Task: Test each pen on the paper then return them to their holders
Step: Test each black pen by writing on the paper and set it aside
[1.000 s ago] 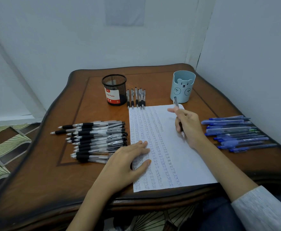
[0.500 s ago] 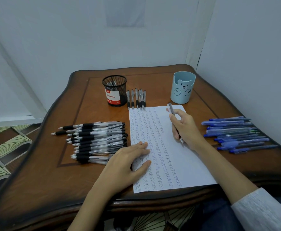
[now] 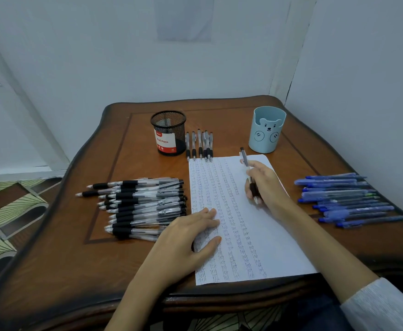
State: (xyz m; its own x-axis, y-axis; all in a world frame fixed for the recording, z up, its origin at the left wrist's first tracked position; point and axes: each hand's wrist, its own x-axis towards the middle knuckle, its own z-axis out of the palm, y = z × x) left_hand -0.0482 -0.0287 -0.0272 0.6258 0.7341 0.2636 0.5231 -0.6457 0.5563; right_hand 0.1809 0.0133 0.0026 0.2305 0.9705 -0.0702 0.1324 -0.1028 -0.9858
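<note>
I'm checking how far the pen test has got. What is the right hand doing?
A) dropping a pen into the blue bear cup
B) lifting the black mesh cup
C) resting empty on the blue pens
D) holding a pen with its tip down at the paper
D: the right hand holds a pen over the paper, tip pointing down at the sheet, well apart from the blue bear cup.

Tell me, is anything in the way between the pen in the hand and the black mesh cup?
Only a short row of pens lying flat beside the black mesh cup, between it and the pen the right hand holds.
</note>
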